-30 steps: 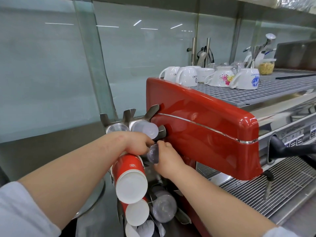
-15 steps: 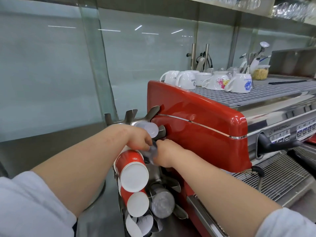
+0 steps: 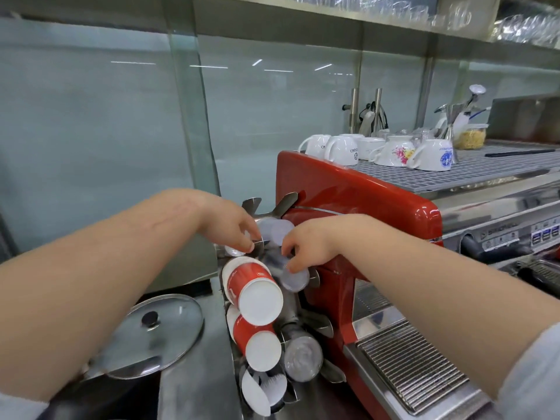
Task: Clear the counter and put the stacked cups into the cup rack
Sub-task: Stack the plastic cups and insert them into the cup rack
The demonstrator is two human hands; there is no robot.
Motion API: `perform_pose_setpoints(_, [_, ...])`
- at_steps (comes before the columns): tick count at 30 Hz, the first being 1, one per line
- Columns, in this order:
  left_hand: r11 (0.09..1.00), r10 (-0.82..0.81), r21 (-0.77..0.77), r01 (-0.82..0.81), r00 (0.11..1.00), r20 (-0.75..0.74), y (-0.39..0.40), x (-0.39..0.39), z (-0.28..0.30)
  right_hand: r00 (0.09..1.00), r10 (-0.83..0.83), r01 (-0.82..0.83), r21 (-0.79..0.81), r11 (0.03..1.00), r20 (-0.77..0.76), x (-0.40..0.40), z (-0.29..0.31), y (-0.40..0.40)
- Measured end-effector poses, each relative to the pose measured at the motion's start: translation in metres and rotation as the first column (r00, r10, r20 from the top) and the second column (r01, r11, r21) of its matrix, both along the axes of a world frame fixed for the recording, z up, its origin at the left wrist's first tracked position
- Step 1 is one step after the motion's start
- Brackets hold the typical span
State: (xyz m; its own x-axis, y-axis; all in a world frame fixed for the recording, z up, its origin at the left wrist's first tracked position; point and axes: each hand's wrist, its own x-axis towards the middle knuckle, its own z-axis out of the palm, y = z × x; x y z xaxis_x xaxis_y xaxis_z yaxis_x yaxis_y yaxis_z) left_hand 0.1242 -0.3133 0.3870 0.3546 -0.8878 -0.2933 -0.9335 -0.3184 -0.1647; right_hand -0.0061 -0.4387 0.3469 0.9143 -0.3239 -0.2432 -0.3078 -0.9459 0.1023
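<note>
Both hands were up at the cup rack [image 3: 291, 304], wedged against the left end of the red espresso machine [image 3: 348, 207]. My left hand [image 3: 230, 227] had its fingers curled down, tips pinching at the rim of a clear cup [image 3: 233, 251] in an upper left slot. My right hand [image 3: 306, 242] was curled over a stack of clear plastic cups [image 3: 291, 275] in the slot just right of it, fingertips on the stack's side near its base; I could not tell how firm that hold was.

Key relation: the clear stack lay directly under the right hand, long axis tilted, base toward me and down-right, mouth end buried in the rack. The right hand was the nearer one. I judged the next push should run along that axis, into the rack, away from me.

Below sat two red paper cup stacks [image 3: 254, 294], bases out, and another clear stack [image 3: 303, 357]. A glass pot lid [image 3: 151, 334] lay on the bench [image 3: 194, 389] at near left.
</note>
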Motion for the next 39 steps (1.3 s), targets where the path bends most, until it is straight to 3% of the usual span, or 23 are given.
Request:
perform_pose_setpoints(6, [0.998,-0.020,-0.063,0.011,0.989,-0.144,0.053,-0.013,0.009,0.996,0.054,-0.056,0.029,0.998,0.077,-0.037,0.015,0.012])
perform_pose_setpoints(14, [0.998,0.032,-0.041,-0.046,0.957,-0.288,0.111,-0.025,-0.030,0.990,0.090,-0.113,0.230,0.967,0.110,-0.085,-0.011,0.038])
perform_pose_setpoints(23, [0.993,-0.026,-0.114,-0.014,0.942,-0.336,0.149,-0.053,-0.108,0.983,0.179,-0.181,0.444,0.877,0.046,-0.110,-0.105,0.048])
perform_pose_setpoints(29, [0.999,0.009,-0.036,-0.021,0.954,-0.299,0.165,-0.077,-0.173,0.984,0.165,-0.173,0.573,0.801,0.066,-0.116,-0.188,0.073])
perform_pose_setpoints(39, [0.932,0.209,-0.176,-0.316,0.867,-0.452,0.188,-0.120,-0.279,0.981,0.079,-0.181,0.692,0.698,0.177,-0.102,-0.282,0.132])
